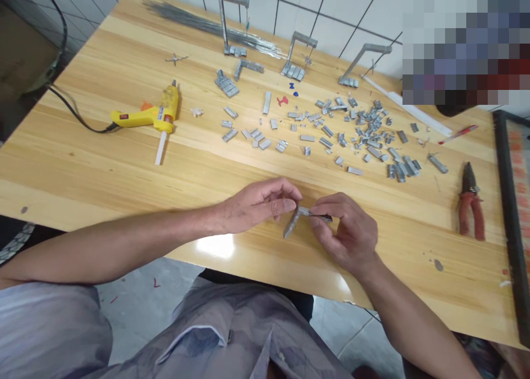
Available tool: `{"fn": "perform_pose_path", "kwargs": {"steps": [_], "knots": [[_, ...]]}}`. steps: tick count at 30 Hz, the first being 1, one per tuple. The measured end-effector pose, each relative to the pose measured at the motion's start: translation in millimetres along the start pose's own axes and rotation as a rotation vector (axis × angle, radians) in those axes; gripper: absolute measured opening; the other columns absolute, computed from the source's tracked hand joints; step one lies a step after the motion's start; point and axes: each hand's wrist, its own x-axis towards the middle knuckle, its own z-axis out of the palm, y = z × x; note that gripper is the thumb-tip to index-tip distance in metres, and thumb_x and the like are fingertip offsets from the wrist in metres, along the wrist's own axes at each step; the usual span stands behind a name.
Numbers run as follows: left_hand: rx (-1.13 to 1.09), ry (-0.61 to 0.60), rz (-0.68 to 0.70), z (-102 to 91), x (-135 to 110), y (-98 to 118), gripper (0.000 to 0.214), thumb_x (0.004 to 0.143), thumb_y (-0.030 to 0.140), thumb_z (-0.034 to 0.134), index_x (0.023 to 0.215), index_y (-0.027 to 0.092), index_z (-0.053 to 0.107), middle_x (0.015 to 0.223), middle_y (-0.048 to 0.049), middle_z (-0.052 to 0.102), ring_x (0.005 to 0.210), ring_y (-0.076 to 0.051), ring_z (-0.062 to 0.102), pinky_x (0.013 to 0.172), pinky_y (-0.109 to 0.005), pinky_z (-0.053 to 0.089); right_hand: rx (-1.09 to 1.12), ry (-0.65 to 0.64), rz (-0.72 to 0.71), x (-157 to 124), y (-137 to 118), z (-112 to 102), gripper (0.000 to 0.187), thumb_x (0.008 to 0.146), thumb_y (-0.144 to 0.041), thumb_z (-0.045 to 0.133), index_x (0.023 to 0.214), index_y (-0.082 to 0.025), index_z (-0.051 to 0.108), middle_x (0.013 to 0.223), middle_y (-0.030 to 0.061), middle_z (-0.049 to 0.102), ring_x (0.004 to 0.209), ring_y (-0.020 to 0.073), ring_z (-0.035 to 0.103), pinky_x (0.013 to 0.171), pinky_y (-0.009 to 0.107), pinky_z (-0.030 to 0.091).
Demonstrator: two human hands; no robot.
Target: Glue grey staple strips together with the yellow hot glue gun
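Low over the front of the table, a small grey bent metal piece (pixel 293 223) is between my hands, with one arm slanting down toward me. My left hand (pixel 265 205) pinches its left end near the corner, thumb and fingertips closed together. At the other end, my right hand (pixel 350 230) grips it between thumb and forefinger, and a dark narrow tip shows below the fingers. The fingers hide part of the piece. Beyond my hands lie many short grey metal strips (pixel 307 138), with a denser heap (pixel 372 125) farther right.
A yellow glue gun (pixel 165 111) lies left, its cord running off the edge. Red-handled pliers (pixel 470 202) and a black-framed panel (pixel 507 213) are right. Three bent metal stands (pixel 223 23) line the back beside thin wires (pixel 186 17). A red pen (pixel 457 134) lies right.
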Motion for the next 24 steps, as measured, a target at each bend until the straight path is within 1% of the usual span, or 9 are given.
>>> {"fn": "perform_pose_path", "kwargs": {"steps": [4, 11, 16, 24], "knots": [[-0.018, -0.019, -0.034, -1.0, 3.0, -0.4, 0.040, 0.093, 0.052, 0.075, 0.110, 0.017, 0.063, 0.089, 0.0009, 0.063, 0.073, -0.010, 0.058, 0.069, -0.024, 0.050, 0.039, -0.007, 0.024, -1.5, 1.6, 1.0, 0.025, 0.089, -0.006, 0.072, 0.106, -0.023, 0.068, 0.093, 0.0038, 0.073, 0.082, 0.0170, 0.071, 0.072, 0.032, 0.060], [0.007, -0.041, -0.025, -1.6, 3.8, -1.0, 0.035, 0.095, 0.047, 0.073, 0.110, 0.016, 0.063, 0.092, 0.0004, 0.064, 0.077, -0.010, 0.058, 0.072, -0.024, 0.050, 0.055, -0.017, 0.015, -4.6, 3.4, 0.0, 0.027, 0.088, -0.005, 0.072, 0.109, -0.023, 0.068, 0.094, 0.0046, 0.072, 0.084, 0.0174, 0.070, 0.073, 0.033, 0.059], [0.025, -0.036, -0.032, -1.6, 4.3, 1.4, 0.037, 0.093, 0.049, 0.075, 0.108, 0.017, 0.064, 0.093, -0.0003, 0.064, 0.079, -0.011, 0.059, 0.073, -0.025, 0.052, 0.068, -0.027, 0.027, -6.1, 4.5, 0.4, 0.027, 0.088, -0.004, 0.073, 0.108, -0.021, 0.068, 0.095, 0.0051, 0.073, 0.085, 0.0168, 0.070, 0.075, 0.032, 0.059], [0.028, -0.026, -0.025, -0.8, 3.7, 2.4, 0.038, 0.093, 0.051, 0.075, 0.107, 0.017, 0.064, 0.093, -0.0010, 0.065, 0.078, -0.011, 0.059, 0.071, -0.025, 0.053, 0.062, -0.007, 0.022, -3.9, 3.3, 1.9, 0.026, 0.087, -0.005, 0.074, 0.107, -0.022, 0.069, 0.094, 0.0047, 0.073, 0.084, 0.0171, 0.071, 0.074, 0.032, 0.059]]}}
